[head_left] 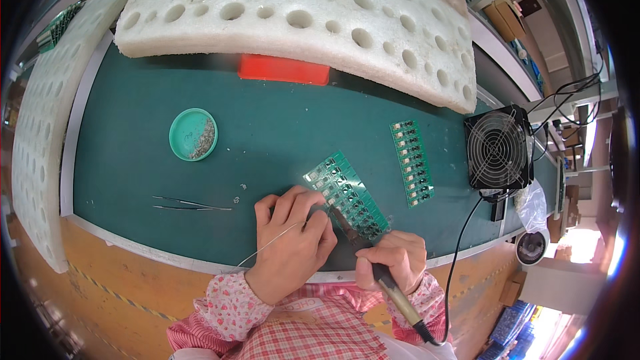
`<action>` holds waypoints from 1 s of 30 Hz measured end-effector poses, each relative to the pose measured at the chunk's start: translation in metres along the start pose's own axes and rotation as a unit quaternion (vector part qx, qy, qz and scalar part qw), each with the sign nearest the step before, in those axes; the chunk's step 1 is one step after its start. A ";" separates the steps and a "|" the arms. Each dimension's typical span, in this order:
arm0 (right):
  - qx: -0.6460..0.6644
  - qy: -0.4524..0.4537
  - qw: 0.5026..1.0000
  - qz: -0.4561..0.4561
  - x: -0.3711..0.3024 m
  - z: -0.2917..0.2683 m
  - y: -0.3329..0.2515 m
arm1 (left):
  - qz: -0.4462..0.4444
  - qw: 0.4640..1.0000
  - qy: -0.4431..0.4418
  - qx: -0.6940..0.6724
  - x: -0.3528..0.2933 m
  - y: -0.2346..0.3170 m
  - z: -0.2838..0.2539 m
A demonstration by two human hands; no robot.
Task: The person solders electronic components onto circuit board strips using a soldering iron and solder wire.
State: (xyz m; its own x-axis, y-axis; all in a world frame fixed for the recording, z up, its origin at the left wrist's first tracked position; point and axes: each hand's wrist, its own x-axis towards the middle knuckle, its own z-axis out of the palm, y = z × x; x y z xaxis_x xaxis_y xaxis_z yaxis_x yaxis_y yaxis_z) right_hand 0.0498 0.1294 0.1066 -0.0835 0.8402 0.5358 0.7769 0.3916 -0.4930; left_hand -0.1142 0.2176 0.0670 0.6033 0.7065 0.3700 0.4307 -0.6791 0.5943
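A green circuit board panel (361,201) with rows of small parts lies slanted on the green work mat, just beyond my hands. My right hand (403,260) grips a soldering iron (402,303), its tip reaching the left edge of that panel. Closed in a pinch beside the same edge, my left hand (287,243) holds a thin solder wire (272,243) that trails back toward my sleeve. The fingertips hide the wire's working end, so contact with the iron tip cannot be made out. A second circuit board panel (413,164) lies to the right.
Metal tweezers (193,206) and a round green dish (179,135) of tiny metal bits lie left. A holed white foam block (287,35) spans the back, above a red bin (283,71). A square black fan (497,150) stands right; the iron's cord (459,247) runs near it.
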 end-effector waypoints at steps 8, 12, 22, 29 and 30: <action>-0.051 -0.034 0.998 -0.023 0.001 0.001 -0.012 | 0.004 1.000 -0.003 -0.011 0.000 0.000 -0.003; 0.020 0.003 1.000 0.022 -0.001 -0.007 -0.010 | -0.006 1.000 -0.002 -0.029 -0.002 -0.002 -0.007; 0.042 0.074 0.992 0.097 0.000 -0.009 -0.002 | -0.012 1.000 0.006 -0.020 0.008 -0.006 -0.011; 0.053 0.066 0.994 0.062 0.003 0.005 0.006 | -0.007 1.000 0.012 -0.015 0.009 -0.007 -0.006; 0.043 0.072 0.995 0.056 0.004 0.007 0.006 | -0.007 1.000 0.011 -0.015 0.009 -0.007 -0.006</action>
State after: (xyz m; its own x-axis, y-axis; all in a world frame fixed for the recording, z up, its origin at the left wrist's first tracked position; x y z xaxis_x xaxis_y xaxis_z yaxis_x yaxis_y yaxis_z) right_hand 0.0496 0.1374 0.1008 0.0952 0.8207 0.5634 0.7193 0.3345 -0.6089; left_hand -0.1157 0.2302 0.0709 0.5817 0.7209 0.3768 0.4187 -0.6625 0.6212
